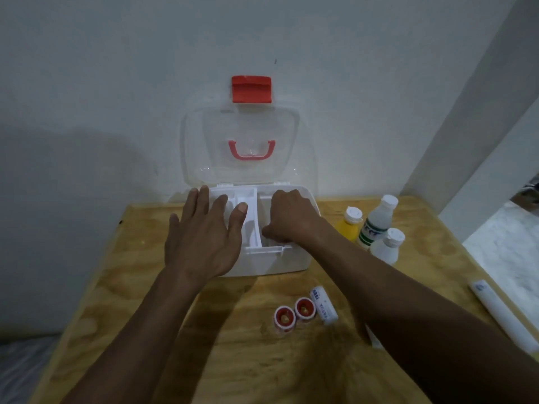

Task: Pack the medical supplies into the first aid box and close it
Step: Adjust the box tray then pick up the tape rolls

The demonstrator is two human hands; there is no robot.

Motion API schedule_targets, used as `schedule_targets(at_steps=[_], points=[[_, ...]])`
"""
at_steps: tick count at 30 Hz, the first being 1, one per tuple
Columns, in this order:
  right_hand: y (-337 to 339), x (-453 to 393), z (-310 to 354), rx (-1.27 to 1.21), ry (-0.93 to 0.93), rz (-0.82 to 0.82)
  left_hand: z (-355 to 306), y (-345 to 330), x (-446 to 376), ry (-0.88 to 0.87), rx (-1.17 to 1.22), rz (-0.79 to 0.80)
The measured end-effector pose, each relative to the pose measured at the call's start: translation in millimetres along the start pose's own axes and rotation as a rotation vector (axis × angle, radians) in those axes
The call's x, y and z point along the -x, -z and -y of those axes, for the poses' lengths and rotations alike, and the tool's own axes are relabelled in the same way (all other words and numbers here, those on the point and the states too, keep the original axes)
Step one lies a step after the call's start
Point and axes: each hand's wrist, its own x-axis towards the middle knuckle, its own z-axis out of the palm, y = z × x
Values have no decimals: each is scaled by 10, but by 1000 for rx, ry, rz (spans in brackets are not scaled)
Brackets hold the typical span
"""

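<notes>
A white first aid box (271, 262) stands open on the wooden table, its clear lid (242, 123) with red latch and handle leaning against the wall. A white divided tray (248, 199) sits inside. My left hand (201, 231) lies flat and spread over the tray's left part. My right hand (287, 218) is curled inside the right part; what its fingers hold is hidden. Right of the box stand a yellow bottle (348, 225) and two white bottles (374, 223) (388, 247). In front lie two red-rimmed tape rolls (284, 317) (305, 309) and a white tube (323, 306).
A long white roll (501, 312) lies at the table's right edge. A flat white item (374, 339) peeks out under my right forearm. The wall is right behind the box, and a pale marbled surface (507, 252) lies beyond the right edge.
</notes>
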Motion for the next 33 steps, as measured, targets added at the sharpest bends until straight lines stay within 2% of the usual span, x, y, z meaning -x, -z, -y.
schedule_targets(at_steps=[13,17,24,33], points=[[376,193,90,-223,-51,119,-14,12,13,9,8,1],[339,187,106,-383,-154,97,-12,23,21,8,9,14],[316,182,180,-516,-208,165,-7,19,22,14,-2,21],[192,150,272,-621,-175,198,-26,50,29,13,-5,30]])
